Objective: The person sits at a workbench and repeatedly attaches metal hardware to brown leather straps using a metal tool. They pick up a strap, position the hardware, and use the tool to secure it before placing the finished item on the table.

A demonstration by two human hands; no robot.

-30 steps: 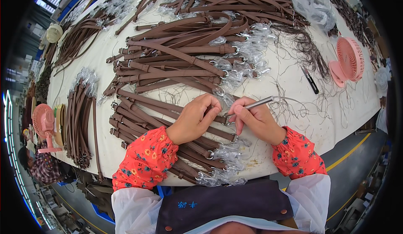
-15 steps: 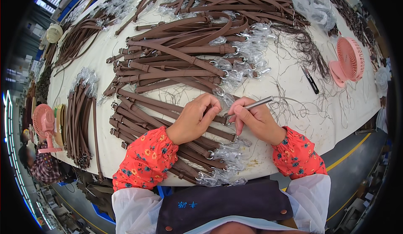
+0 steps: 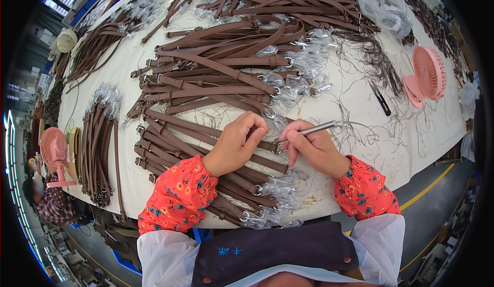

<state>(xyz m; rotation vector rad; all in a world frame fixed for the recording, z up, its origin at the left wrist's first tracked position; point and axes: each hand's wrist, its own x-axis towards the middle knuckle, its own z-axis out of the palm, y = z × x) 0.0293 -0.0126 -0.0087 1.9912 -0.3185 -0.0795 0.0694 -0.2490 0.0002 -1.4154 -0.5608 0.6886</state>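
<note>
Over the brown straps, my left hand (image 3: 237, 142) is closed in a pinch, thumb against forefinger. Whatever those fingertips hold, if anything, is too small to make out. My right hand (image 3: 315, 147) grips a slim silver pen-shaped tool (image 3: 321, 127), a thin cord trailing from its rear end to the right. The tool's tip points left, close to the metal-ringed end of a brown strap (image 3: 268, 145) lying between my hands. Below my hands, more brown straps (image 3: 247, 183) lie side by side, their metal hardware wrapped in clear plastic (image 3: 280, 192).
Beyond my hands, a larger pile of brown straps (image 3: 216, 89) covers the white table (image 3: 427, 127). Loose dark threads (image 3: 355, 117) are scattered to the right, near a black-handled cutter (image 3: 380, 99) and a pink fan (image 3: 428, 73). At left stand another strap bundle (image 3: 96, 153) and a second pink fan (image 3: 53, 150).
My left hand has drawn slightly left, widening the gap to my right hand. The right hand and its tool have barely moved.
</note>
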